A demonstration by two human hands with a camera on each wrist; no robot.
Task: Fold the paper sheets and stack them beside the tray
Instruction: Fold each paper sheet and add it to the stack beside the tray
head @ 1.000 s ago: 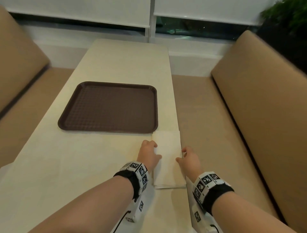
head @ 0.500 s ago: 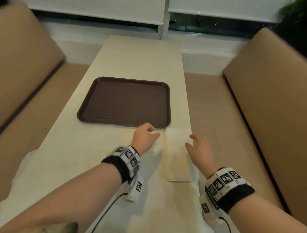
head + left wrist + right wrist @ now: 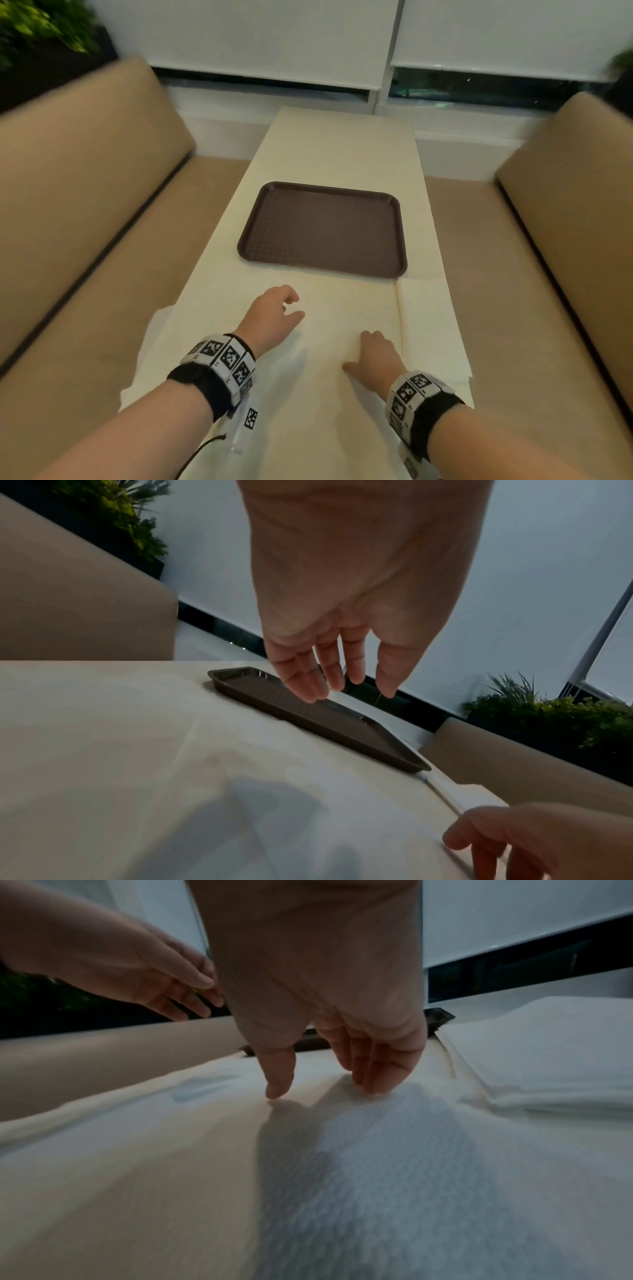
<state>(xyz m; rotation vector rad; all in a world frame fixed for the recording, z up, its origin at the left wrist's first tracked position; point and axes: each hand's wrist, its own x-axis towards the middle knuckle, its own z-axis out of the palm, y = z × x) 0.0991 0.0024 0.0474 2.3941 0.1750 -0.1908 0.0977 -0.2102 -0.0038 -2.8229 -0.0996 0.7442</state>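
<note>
Tray (image 3: pixel 322 229): dark brown plastic, rectangular w/ rounded corners, textured base, low raised rim. Lies flat, mid-table, nothing in it.

Folded stack (image 3: pixel 428 329): white embossed paper, narrow rectangle, several layers; flat at right table edge, just nearer than tray's near-right corner.

Open sheet (image 3: pixel 325 394): large, white, embossed, spread flat over near table; left edge overhangs, slightly rumpled.

right hand (image 3: pixel 375 356) fingertips: hidden behind the knuckles in the head view.
tray (image 3: pixel 436 1016): mostly hidden behind the right hand in the right wrist view.
plants (image 3: pixel 41 24): blurred, cut off at the 10 o'clock corner.
flat paper sheet (image 3: pixel 318 394): near edge cut off at 6 o'clock.
</note>
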